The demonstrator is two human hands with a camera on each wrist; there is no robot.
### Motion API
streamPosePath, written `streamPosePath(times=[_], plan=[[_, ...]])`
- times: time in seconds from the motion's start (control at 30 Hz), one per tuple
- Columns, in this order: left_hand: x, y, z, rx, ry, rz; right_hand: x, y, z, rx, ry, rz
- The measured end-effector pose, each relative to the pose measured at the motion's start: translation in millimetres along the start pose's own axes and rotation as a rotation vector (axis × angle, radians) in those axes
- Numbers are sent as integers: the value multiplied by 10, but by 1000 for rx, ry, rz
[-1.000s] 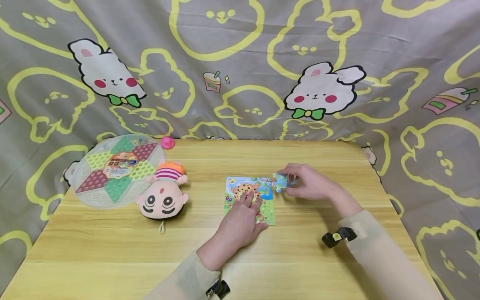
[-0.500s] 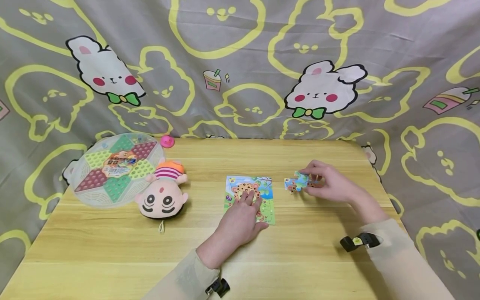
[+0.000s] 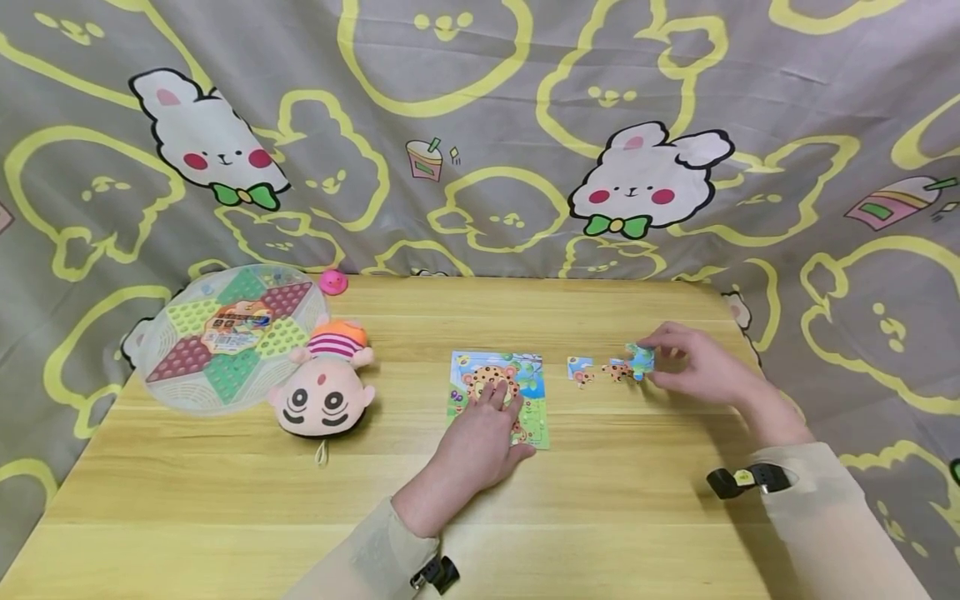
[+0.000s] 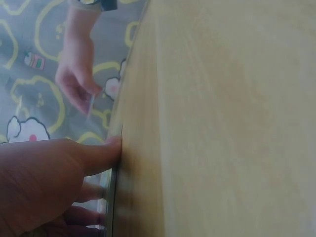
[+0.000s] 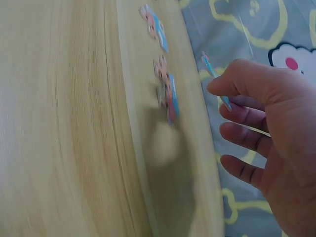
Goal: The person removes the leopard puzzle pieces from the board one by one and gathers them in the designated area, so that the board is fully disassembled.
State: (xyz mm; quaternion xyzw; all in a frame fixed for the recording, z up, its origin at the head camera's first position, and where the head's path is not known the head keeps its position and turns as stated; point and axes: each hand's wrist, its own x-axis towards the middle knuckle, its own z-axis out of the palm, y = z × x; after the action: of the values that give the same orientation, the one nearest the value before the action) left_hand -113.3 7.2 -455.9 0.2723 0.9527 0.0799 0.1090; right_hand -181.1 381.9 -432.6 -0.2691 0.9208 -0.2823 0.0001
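My left hand (image 3: 476,442) rests with extended fingers on a square jigsaw puzzle (image 3: 534,417) that pictures a spotted leopard, covering part of it. In the left wrist view, the thumb (image 4: 106,153) lies at the puzzle's edge. My right hand (image 3: 697,367) pinches a blue-green puzzle piece (image 3: 642,362) between thumb and fingers. The right wrist view shows this piece (image 5: 207,63) edge-on, held above the table. Below and left of it lie loose puzzle pieces: one blue-and-brown piece (image 3: 580,371) and a spotted group (image 3: 615,371), partly hidden by the held piece.
A plush doll (image 3: 324,396) lies left of the puzzle, beside a round Chinese checkers board (image 3: 234,340). A small pink toy (image 3: 333,282) sits near the back edge of the wooden table (image 3: 540,542). Patterned grey cloth (image 3: 502,100) hangs behind it.
My right hand has moved right with the blue-green piece, away from the puzzle, uncovering the loose pieces on the table. My left hand has stayed on the puzzle.
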Motion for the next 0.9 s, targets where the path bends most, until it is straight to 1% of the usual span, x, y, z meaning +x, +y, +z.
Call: streamPosePath(times=[0.1,0.23,0.4,0.5,0.73,0.9], plan=[[8,-2,-1,-6,-13,-3,-62,82,-25,-17,3,7],[13,-2,3,-4,-19,-2,-134,181,-45,-4,10,11],[12,-1,4,-5,-16,-3,-206,288,-62,-1,16,37],[10,-3,-1,-2,-15,-3,-239,341,-62,-14,4,58],[6,-4,1,13,1,3,-282,419,-42,-25,-15,93],[13,0,5,8,-6,-1,-283,437,-46,-21,-36,117]])
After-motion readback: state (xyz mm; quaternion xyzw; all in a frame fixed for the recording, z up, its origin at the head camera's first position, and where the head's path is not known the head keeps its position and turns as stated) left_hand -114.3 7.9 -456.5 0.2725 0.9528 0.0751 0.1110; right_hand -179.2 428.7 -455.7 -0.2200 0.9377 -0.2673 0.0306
